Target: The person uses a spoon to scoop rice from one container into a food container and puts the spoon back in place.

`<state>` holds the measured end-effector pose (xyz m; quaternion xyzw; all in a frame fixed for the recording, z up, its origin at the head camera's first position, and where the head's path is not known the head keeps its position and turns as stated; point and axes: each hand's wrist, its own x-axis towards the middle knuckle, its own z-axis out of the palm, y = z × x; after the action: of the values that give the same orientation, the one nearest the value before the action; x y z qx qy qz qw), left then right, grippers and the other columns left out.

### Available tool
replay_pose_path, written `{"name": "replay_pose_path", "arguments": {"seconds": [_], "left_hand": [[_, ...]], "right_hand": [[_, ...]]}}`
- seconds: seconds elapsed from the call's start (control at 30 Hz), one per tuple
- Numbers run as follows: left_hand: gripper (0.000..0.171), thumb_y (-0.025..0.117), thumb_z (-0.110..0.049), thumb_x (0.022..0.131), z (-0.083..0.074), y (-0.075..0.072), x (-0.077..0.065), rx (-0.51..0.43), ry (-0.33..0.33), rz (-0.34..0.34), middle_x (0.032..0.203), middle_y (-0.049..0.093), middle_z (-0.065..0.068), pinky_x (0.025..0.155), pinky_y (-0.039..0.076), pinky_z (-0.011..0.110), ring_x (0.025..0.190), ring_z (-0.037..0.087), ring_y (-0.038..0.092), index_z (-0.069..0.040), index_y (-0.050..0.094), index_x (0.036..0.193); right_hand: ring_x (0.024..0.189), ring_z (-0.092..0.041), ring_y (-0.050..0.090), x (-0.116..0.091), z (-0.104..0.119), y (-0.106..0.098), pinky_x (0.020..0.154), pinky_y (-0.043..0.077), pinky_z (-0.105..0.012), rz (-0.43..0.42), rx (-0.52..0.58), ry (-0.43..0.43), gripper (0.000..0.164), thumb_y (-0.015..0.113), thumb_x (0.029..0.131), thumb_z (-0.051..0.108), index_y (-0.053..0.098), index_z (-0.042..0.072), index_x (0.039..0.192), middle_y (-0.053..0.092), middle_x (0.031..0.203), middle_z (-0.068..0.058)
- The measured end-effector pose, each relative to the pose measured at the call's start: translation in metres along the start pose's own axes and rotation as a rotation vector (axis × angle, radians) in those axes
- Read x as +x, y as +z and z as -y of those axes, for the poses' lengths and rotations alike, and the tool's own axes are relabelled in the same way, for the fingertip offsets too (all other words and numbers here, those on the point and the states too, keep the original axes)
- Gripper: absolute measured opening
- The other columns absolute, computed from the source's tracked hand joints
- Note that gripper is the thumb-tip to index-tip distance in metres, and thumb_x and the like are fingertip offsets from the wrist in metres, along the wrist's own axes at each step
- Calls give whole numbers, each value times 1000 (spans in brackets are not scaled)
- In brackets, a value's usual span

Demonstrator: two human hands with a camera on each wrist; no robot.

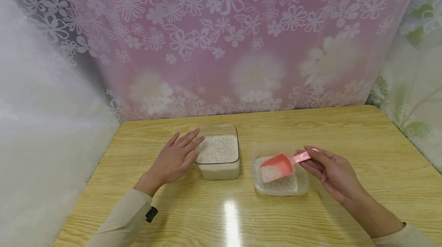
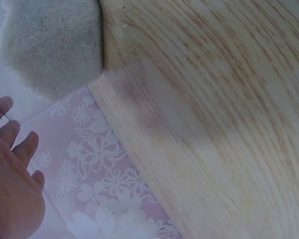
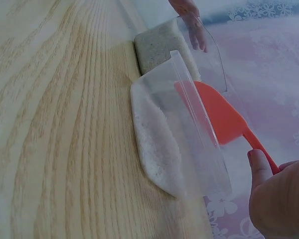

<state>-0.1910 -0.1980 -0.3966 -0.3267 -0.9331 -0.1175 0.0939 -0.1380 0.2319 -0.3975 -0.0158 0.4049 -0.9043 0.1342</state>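
Note:
In the head view my right hand [image 1: 336,174] grips the handle of a pink-orange scoop [image 1: 284,163], its thumb lying on top. Some rice [image 1: 270,173] lies in the front of the scoop. In the right wrist view the scoop [image 3: 219,112] tilts down past the rim of a clear plastic container [image 3: 202,134], which has white rice [image 3: 157,139] along its bottom. My left hand [image 1: 176,158] has its fingers extended against the left side of a clear square container [image 1: 219,172], which is well filled with rice [image 2: 55,45].
Both containers stand on a wood-grain table [image 1: 193,216], the square one left of the plastic one. Behind the table's far edge hangs a pink flowered curtain [image 1: 207,47]. Pale sheeting [image 1: 45,124] hangs at the left, and a flowered one [image 1: 411,97] at the right.

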Motion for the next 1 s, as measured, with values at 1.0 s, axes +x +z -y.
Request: {"name": "replay_pose_path", "arguments": {"seconds": [1.0], "left_hand": [[49, 32, -40, 105, 0, 0, 0, -15, 6, -13, 156, 23, 2, 116, 7, 46, 141, 17, 24, -18, 38, 149]], "right_hand": [[102, -25, 65, -4, 17, -6, 86, 50, -33, -20, -156, -125, 22, 51, 98, 1, 69, 2, 111, 67, 108, -20]]}}
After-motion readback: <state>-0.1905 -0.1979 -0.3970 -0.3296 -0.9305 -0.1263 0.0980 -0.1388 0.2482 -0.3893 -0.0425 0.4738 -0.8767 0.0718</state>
